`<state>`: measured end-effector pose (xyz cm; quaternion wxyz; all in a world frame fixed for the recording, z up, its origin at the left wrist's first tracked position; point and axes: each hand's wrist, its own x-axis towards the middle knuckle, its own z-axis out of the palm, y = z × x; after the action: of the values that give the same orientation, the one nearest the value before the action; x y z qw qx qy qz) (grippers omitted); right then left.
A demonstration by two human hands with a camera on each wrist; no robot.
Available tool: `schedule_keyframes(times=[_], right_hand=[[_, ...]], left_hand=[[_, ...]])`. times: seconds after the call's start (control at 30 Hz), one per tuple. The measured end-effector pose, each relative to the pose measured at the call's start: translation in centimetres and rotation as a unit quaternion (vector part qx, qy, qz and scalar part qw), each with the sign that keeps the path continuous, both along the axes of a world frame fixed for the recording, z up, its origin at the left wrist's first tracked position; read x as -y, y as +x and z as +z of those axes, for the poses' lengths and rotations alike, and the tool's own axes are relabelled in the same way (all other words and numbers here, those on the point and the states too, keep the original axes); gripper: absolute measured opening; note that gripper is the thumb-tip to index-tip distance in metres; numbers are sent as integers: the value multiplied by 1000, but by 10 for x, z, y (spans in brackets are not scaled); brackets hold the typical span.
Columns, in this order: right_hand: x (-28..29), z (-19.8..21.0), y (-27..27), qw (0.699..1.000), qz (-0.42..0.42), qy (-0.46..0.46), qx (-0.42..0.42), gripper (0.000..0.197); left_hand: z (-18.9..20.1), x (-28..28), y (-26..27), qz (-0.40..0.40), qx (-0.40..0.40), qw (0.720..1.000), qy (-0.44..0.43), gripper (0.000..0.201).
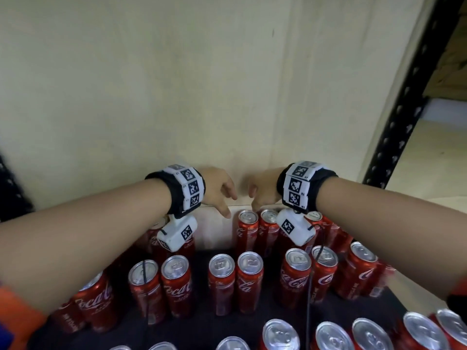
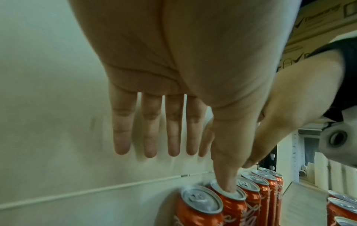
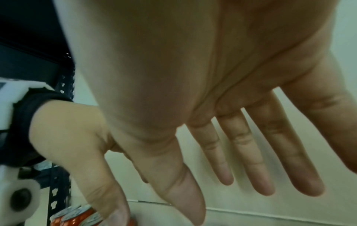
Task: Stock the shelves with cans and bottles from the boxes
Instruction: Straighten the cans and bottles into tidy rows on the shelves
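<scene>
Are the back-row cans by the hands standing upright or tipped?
Upright: back-row cans stand with silver tops up against the wall; neither left hand nor right hand grips one.

Stood upright in rows on the dark shelf (image 1: 202, 327) — red Coca-Cola cans (image 1: 249, 281), silver tops up, back row against the wall.

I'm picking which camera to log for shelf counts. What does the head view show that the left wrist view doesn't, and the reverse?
Only the head view shows both forearms, the tagged wristbands, and the front rows of cans on the dark shelf. Only the left wrist view shows the left hand's palm with its straight, spread fingers, empty, and a printed cardboard box at upper right. Both show the back row of red cans against the pale back wall, with the right hand beside the left hand, near those can tops.
</scene>
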<state>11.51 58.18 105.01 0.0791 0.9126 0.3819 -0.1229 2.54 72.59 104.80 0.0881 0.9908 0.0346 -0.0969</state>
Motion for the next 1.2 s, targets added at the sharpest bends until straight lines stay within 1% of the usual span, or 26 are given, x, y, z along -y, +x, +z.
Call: schedule_keyframes(times=[0.1, 0.2, 0.27, 0.37, 0.47, 0.53, 0.6, 0.63, 0.7, 0.83, 1.0, 1.07, 1.17, 1.2], right_hand=[[9, -10, 16, 1000, 14, 8, -4, 51], [20, -15, 26, 998, 44, 39, -10, 46], [25, -20, 32, 997, 63, 46, -10, 43], [28, -28, 39, 996, 78, 51, -4, 46], [30, -29, 45, 993, 95, 65, -10, 50], [32, -29, 47, 993, 101, 65, -21, 48], [34, -30, 49, 991, 107, 70, -31, 45], [35, -31, 50, 991, 111, 71, -32, 45], [37, -32, 52, 989, 119, 78, -35, 45], [36, -37, 54, 989, 115, 81, -42, 36], [36, -41, 55, 990, 112, 70, -43, 36], [35, -40, 56, 990, 116, 68, -41, 37], [33, -37, 53, 991, 122, 45, -34, 33], [32, -36, 53, 991, 122, 36, -29, 31]], left_hand=[[-14, 21, 17, -5, 7, 1000, 1, 58], [-26, 38, 31, -11, 4, 1000, 18, 65], [-30, 45, 38, -4, 0, 999, 36, 63], [-36, 51, 47, -2, 0, 998, 61, 62], [-41, 52, 55, 3, -6, 997, 80, 53], [-44, 50, 59, 9, -19, 997, 76, 46], [-46, 50, 61, 10, -28, 996, 79, 33], [-47, 49, 63, 8, -30, 996, 86, 33], [-49, 49, 65, 11, -35, 995, 90, 42], [-54, 50, 66, -5, -35, 995, 93, 45], [-62, 56, 65, -27, -34, 994, 100, 57], [-62, 56, 66, -27, -33, 994, 99, 61], [-60, 53, 64, -11, -30, 995, 92, 67], [-59, 51, 63, -10, -31, 995, 94, 66]])
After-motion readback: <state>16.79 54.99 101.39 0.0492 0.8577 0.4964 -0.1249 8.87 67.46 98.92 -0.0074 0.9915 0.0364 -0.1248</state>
